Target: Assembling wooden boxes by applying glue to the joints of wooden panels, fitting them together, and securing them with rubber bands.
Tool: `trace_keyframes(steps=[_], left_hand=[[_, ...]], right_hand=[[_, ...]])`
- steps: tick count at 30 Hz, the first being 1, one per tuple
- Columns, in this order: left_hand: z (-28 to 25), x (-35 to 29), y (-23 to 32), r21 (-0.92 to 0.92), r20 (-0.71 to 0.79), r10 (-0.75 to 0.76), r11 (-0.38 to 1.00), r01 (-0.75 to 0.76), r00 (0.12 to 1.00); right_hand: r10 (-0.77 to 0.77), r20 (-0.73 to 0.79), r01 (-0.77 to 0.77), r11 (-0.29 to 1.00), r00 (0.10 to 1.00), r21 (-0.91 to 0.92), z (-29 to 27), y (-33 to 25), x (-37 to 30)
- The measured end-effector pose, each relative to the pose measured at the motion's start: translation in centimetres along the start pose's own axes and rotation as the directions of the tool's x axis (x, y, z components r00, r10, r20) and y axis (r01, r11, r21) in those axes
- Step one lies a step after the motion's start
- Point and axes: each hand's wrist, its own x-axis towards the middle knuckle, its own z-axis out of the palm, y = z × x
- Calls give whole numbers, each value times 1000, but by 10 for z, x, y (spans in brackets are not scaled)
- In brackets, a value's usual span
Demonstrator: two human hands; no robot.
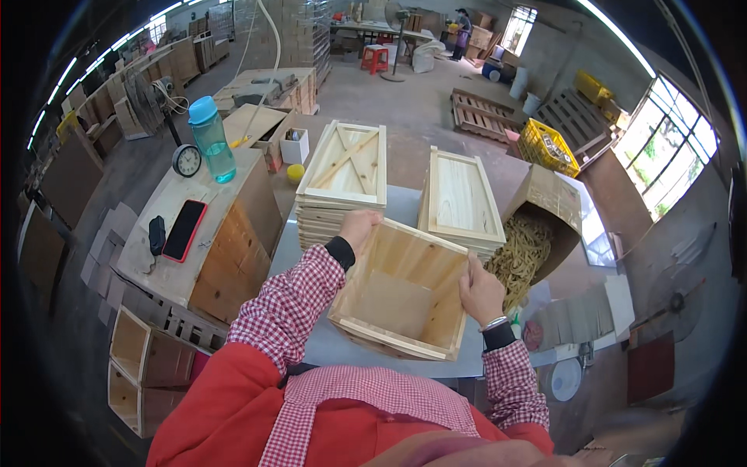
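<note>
An open-topped wooden box (pixel 447 337) of pale wood stands before me on the table, its mouth tilted toward me and its inside bare. At the far left corner my left hand (pixel 360 229) is closed over the rim. My right hand (pixel 481 294) grips the right rim, thumb up along the edge. Beyond the box on the left rises a stack of wooden panels (pixel 342 159) with crossed slats on the top one. A second stack of framed panels (pixel 464 194) stands behind it on the right.
Right of the panels a cardboard carton (pixel 552 194) spills rubber bands (pixel 517 253). A wooden cabinet (pixel 233 241) at left carries a blue bottle (pixel 214 148), a clock (pixel 187 161) and a phone (pixel 185 231). More wooden boxes (pixel 148 366) sit lower left. A person (pixel 462 33) stands far back.
</note>
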Motion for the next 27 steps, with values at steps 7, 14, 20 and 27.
trace_keyframes(steps=[7, 14, 20, 27], left_hand=[[-1, 5, -8, 48, -5, 50, 998, -50, 999], [-1, 5, -14, 113, 3, 110, 987, -110, 994], [-6, 20, -26, 141, 54, 144, 979, -150, 988], [-2, 24, -22, 452, 15, 235, 865, -216, 972]], right_hand=[[-9, 17, 10, 999, 1000, -40, 3, 1, -1], [11, 44, -6, 995, 999, -101, 1, -2, -7], [52, 62, -44, 992, 997, -119, 0, -6, 1], [97, 26, -93, 989, 995, -117, 5, -9, 2]])
